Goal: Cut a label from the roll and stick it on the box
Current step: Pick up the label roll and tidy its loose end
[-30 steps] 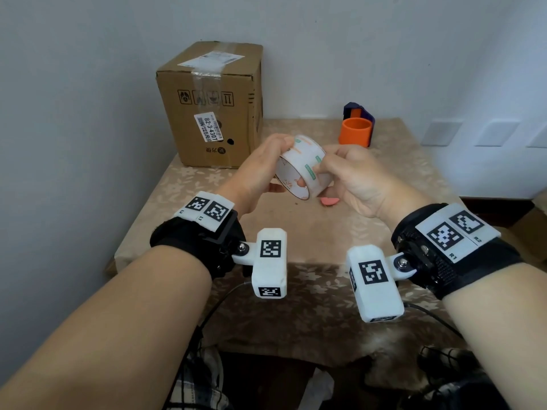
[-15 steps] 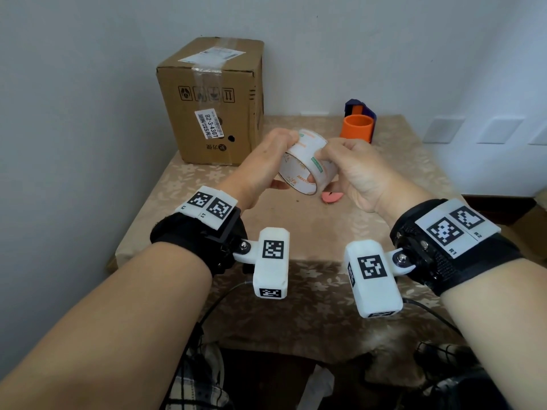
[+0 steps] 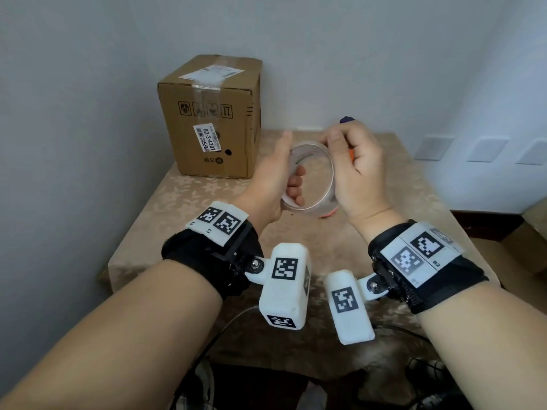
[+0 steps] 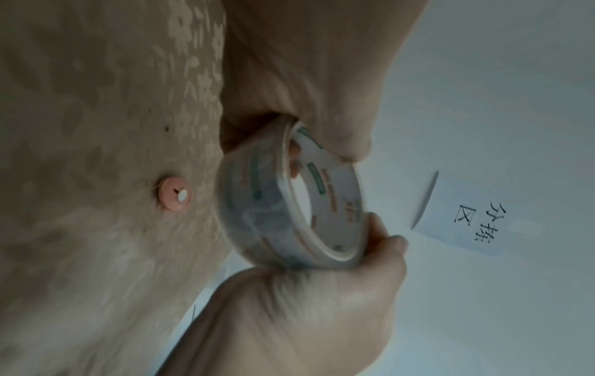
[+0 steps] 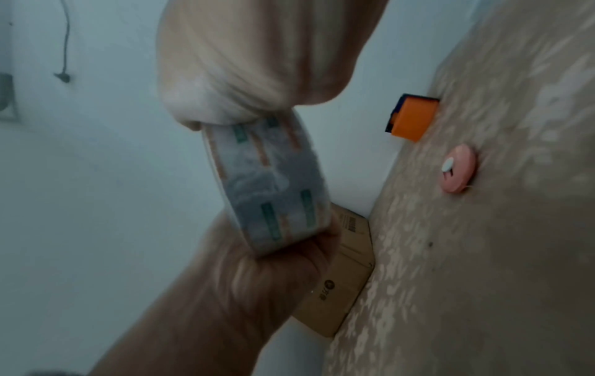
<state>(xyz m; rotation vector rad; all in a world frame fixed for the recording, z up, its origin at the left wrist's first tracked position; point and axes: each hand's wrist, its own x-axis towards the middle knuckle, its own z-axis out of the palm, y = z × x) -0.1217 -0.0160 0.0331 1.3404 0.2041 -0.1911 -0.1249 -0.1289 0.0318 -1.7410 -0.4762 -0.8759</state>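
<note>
A roll of clear printed labels [image 3: 321, 199] hangs above the table between both hands, its opening turned toward me. My left hand [image 3: 281, 173] grips its left side, thumb on the outer face and fingers inside the core. My right hand [image 3: 340, 146] pinches the roll's top rim with thumb and curled fingers. The wrist views show the roll [image 4: 289, 203] [image 5: 273, 183] held at two opposite spots. The cardboard box [image 3: 213, 119] stands at the back left of the table, taped on top, a white sticker on its front; part of the box [image 5: 341, 279] shows behind the left wrist.
A small pink disc [image 4: 175, 193] [image 5: 457, 168] lies on the beige patterned tablecloth [image 3: 207, 202] below the roll. An orange cup with a purple part [image 5: 413, 119] stands at the back by the wall, mostly hidden behind my right hand. Cables hang below the table's near edge.
Both hands have raised the roll and turned it so its opening now faces me. The right hand has shifted to the top rim.
</note>
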